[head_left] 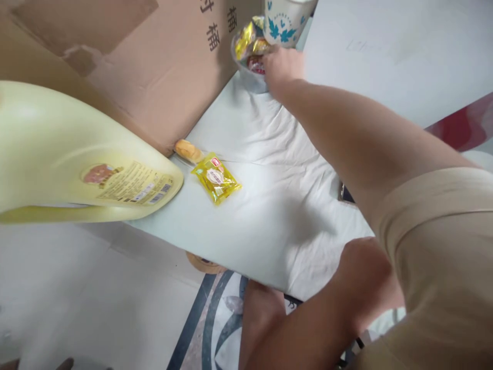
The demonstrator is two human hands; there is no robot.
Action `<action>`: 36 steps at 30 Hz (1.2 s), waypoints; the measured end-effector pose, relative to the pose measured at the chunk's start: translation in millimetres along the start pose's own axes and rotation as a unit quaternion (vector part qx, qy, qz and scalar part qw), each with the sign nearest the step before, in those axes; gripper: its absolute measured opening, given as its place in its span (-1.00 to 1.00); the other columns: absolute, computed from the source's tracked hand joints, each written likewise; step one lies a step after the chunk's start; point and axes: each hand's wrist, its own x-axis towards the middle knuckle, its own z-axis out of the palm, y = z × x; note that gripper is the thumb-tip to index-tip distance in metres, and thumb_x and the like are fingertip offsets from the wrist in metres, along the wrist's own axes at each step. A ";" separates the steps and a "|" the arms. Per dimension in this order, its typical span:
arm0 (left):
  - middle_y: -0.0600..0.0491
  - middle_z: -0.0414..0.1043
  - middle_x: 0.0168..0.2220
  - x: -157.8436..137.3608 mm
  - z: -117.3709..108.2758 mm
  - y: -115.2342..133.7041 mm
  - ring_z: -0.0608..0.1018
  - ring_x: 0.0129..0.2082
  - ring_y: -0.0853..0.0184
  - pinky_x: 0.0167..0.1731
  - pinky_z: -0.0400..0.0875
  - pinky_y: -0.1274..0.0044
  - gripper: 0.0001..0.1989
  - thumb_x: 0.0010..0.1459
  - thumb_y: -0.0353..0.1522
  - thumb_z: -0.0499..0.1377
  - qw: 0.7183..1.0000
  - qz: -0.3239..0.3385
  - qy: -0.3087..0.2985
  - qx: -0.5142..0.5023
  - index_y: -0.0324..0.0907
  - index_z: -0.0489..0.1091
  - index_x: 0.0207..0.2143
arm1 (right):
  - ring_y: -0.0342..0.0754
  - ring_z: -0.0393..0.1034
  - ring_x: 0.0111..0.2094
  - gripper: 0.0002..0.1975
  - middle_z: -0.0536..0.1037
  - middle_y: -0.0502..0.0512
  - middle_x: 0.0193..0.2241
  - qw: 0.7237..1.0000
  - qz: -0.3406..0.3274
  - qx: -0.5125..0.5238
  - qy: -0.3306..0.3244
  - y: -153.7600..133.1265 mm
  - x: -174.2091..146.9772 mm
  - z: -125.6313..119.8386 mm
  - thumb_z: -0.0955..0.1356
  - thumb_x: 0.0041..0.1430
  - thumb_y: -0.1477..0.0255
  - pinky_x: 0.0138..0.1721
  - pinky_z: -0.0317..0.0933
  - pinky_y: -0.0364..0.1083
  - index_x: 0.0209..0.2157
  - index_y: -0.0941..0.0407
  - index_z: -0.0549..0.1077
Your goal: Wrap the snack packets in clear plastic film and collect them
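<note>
At the top of the view my right hand reaches over the rim of a clear plastic bowl. Its fingers curl down among the wrapped snacks; the fingertips are hidden, so what they grip cannot be made out. Gold packets and a red-and-clear packet lie in the bowl, the red one right beside the fingers. On the table rest a yellow snack packet and a small bread roll in clear wrap. Only a few blurred, separated fingertips of my left hand show at the bottom left edge.
A big pale yellow jug lies across the left. Behind it stands a cardboard box. A paper cup with blue leaves stands beside the bowl. Wrinkled white cloth covers part of the table; a dark device edge shows under my arm.
</note>
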 end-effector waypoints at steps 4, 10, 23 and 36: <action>-0.01 0.58 -0.35 -4.9 -0.3 6.3 0.60 -0.37 0.25 -0.61 0.05 0.50 -0.79 0.24 -0.26 0.11 0.996 0.050 -0.066 0.044 -0.17 0.47 -0.35 | 0.31 0.46 0.14 -0.65 0.47 0.33 0.19 0.996 -0.084 0.000 0.001 -3.2 -37.2 -10.9 0.26 0.44 0.45 0.07 0.32 0.28 0.15 0.27 0.46; 0.04 0.57 -0.32 -8.1 15.6 16.7 0.56 -0.40 0.31 -0.59 0.08 0.45 -0.77 0.26 -0.30 0.02 0.995 0.046 -0.042 0.076 -0.17 0.45 -0.24 | 0.19 0.51 -0.03 -0.59 0.24 0.22 0.35 0.992 -0.120 0.033 -0.007 -5.7 -91.1 -34.4 0.20 0.40 0.33 -0.10 0.40 0.20 0.22 0.02 0.36; 0.05 0.56 -0.32 -7.9 16.8 18.7 0.54 -0.38 0.34 -0.55 0.11 0.47 -0.80 0.28 -0.35 0.01 0.994 0.058 -0.043 0.083 -0.14 0.43 -0.22 | 0.05 0.36 0.07 -0.88 0.49 0.09 0.07 0.972 -0.133 0.196 -0.008 11.0 -111.1 -26.0 0.20 0.34 0.50 0.12 0.28 0.09 -0.24 -0.04 0.27; -0.01 0.63 -0.09 -0.1 14.8 21.4 0.62 -0.09 0.19 -0.18 0.45 0.42 -0.72 0.32 -0.33 0.02 0.993 0.033 -0.092 0.059 -0.13 0.45 -0.02 | 0.30 0.40 0.22 -0.62 0.48 0.21 0.21 0.964 -0.001 0.195 0.179 135.2 -323.6 -106.3 0.22 0.35 -0.01 0.02 0.39 0.33 -0.12 -0.08 0.48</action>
